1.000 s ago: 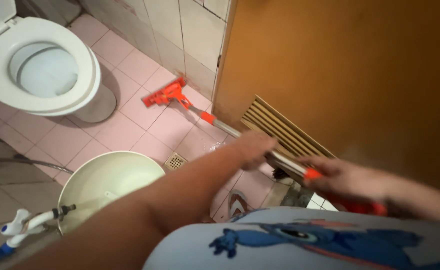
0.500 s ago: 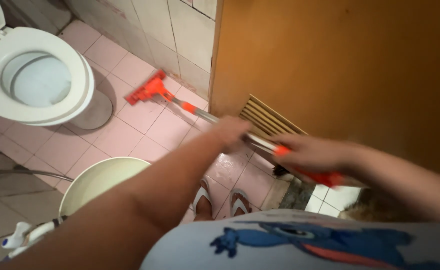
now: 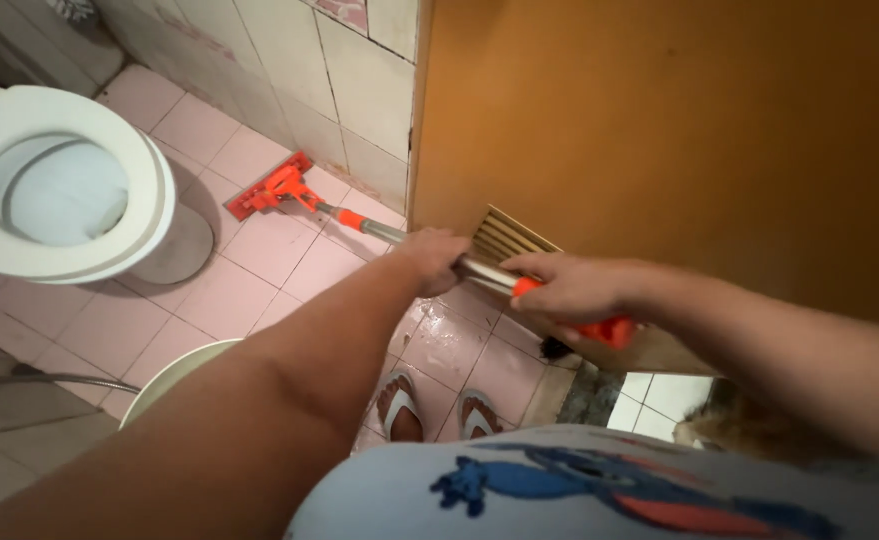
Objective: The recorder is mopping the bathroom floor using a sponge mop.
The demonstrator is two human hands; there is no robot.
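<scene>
Far left there's a white toilet (image 3: 60, 190) with the seat down, sitting on pink floor tiles (image 3: 230, 290). Just right of it, the orange mop head (image 3: 265, 190) lies flat on the tiles near the base of the tiled wall (image 3: 350, 90) — close to the toilet's foot but not touching it. A cream bucket (image 3: 165, 385) peeks out at the bottom, mostly hidden behind the forearm. The mop handle (image 3: 385, 232) runs up and right from the head. The left hand (image 3: 438, 255) is wrapped tight around the metal shaft, and the right hand (image 3: 575, 290) is closed on the orange grip further up — so the two hands are apart on the same pole. Behind them stands a brown door (image 3: 660, 120) with a slatted vent (image 3: 510, 238) low down.
</scene>
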